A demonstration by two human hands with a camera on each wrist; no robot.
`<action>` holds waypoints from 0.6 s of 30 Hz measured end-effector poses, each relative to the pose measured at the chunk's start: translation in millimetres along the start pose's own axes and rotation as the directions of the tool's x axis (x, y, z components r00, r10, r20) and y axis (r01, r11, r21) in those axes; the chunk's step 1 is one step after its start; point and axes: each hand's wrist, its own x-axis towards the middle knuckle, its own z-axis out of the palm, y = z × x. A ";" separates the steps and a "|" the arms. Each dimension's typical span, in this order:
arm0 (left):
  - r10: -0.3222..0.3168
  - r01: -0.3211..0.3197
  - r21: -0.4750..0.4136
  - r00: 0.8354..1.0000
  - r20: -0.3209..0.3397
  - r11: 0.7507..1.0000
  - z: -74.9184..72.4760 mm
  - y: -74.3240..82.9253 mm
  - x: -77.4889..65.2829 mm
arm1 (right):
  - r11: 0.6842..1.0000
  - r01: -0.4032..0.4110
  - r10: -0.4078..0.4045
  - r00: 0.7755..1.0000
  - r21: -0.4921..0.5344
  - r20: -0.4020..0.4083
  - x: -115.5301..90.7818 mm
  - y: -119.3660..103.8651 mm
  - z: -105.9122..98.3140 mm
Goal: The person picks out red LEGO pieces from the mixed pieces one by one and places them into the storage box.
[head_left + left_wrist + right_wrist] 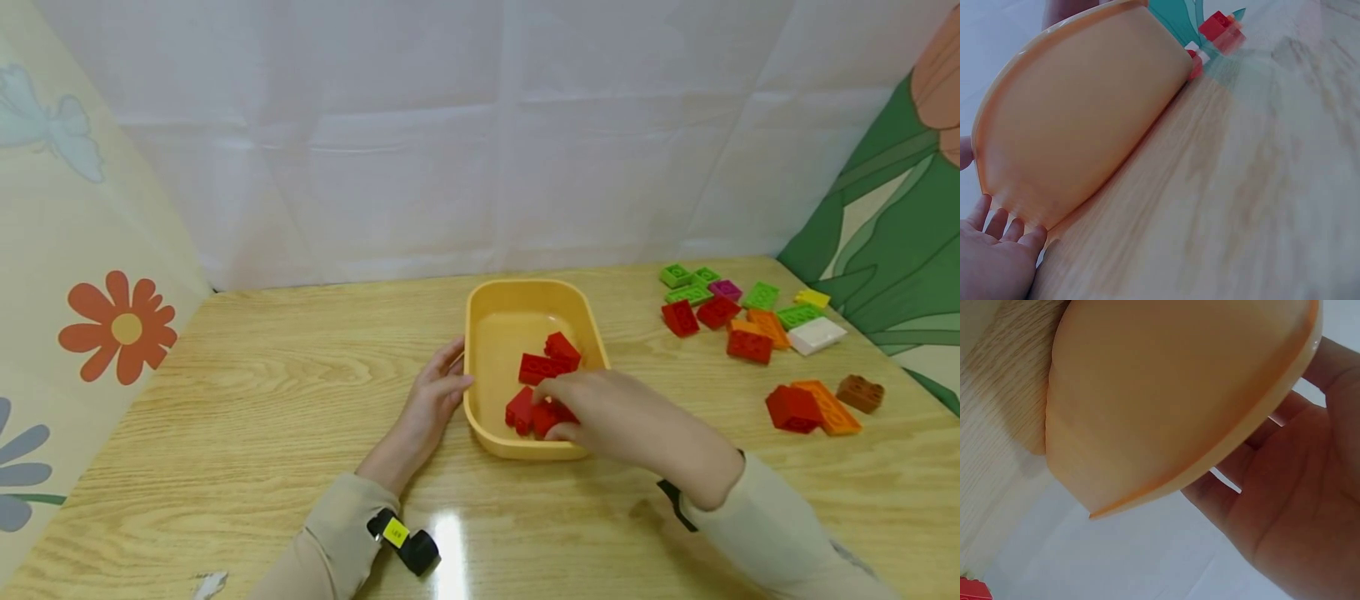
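A yellow plastic bin [491, 333] stands on the table with several red toy bricks [542, 368] inside. My left hand [423, 408] holds the bin's left side, its thumb at the rim; in the left wrist view its fingertips [1013, 228] press the outer wall. Reaching over the right rim, my right hand [600, 412] has its thumb and fingers around a red brick [546, 419] near the bin's front. That brick is partly covered by the fingers. The right wrist view shows the right palm [1297, 500] outside the bin wall [1166, 394], which hides the fingertips.
Right of the bin lies a loose group of green bricks [688, 294], red bricks [717, 312], an orange-red brick [748, 343] and a white brick [817, 335]. Nearer are a red brick [793, 409], an orange plate [828, 408] and a brown brick [861, 393].
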 end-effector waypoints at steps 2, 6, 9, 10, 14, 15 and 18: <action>0.001 -0.001 0.000 1.000 0.002 1.000 0.2 0.3 -0.1 | 1.000 0.003 -0.003 1.000 -0.002 -0.002 0.1 0.3 0.2; 0.001 -0.001 -0.001 1.000 0.002 1.000 0.0 0.2 -0.5 | 1.000 0.008 -0.008 1.000 -0.007 -0.013 -0.1 0.6 1.0; -0.003 0.003 0.001 1.000 -0.001 1.000 -0.4 0.0 -0.6 | 1.000 0.011 -0.012 1.000 -0.016 -0.021 -0.5 0.6 1.7; -0.003 0.003 0.003 1.000 -0.001 1.000 -0.5 0.0 -0.6 | 1.000 0.013 -0.014 1.000 -0.018 -0.023 -0.6 0.4 1.7; -0.002 0.002 0.007 1.000 -0.002 1.000 -0.3 0.0 -0.3 | 1.000 0.006 -0.007 1.000 -0.016 -0.021 -1.1 -0.2 -0.6; -0.002 0.002 0.007 1.000 -0.004 1.000 -0.2 0.0 0.0 | 1.000 0.001 -0.002 1.000 -0.015 -0.021 -1.3 -0.4 -1.6; -0.006 0.006 0.002 1.000 -0.009 1.000 0.5 -0.4 0.8 | 1.000 -0.010 0.009 1.000 -0.015 -0.022 -2.4 -0.8 -4.1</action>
